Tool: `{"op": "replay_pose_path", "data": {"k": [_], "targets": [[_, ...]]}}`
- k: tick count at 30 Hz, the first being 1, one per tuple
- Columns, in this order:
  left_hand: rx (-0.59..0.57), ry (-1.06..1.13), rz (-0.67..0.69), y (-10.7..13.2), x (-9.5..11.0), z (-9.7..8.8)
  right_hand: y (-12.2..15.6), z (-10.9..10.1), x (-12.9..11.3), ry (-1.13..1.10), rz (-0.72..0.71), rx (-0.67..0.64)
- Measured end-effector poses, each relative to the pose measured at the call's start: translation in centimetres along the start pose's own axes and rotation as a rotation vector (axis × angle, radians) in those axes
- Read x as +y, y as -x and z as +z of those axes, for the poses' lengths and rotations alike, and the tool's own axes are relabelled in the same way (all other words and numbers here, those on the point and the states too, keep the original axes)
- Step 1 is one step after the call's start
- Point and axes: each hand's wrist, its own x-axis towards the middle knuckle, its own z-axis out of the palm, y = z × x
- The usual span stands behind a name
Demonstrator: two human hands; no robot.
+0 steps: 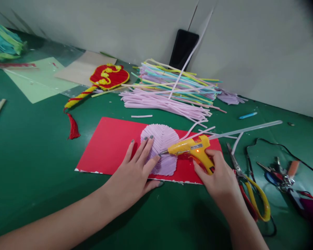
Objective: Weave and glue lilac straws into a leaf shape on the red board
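My left hand (137,170) lies flat with fingers spread on a round lilac pipe-cleaner piece (163,144), which rests on a red card sheet (106,146). My right hand (220,177) is closed round the handle of a yellow glue gun (191,148). Its nozzle points left and touches the lilac piece near my left fingertips. A clear glue stick (247,129) sticks out of the gun's back to the right.
A pile of pastel pipe cleaners (172,92) lies behind the card. A red and yellow fan with a tassel (104,80) sits at the back left. Yellow-handled scissors (253,192), more tools (281,175) and a black cable are at the right. A dark phone (184,48) leans on the wall.
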Motion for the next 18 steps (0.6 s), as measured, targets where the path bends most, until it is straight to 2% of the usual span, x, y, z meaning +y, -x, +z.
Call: {"op": "replay_pose_path", "data": {"k": [18], "targets": [[0.017, 0.019, 0.000, -0.06, 0.07, -0.03, 0.02, -0.43, 0.16, -0.036, -0.021, -0.052]]}}
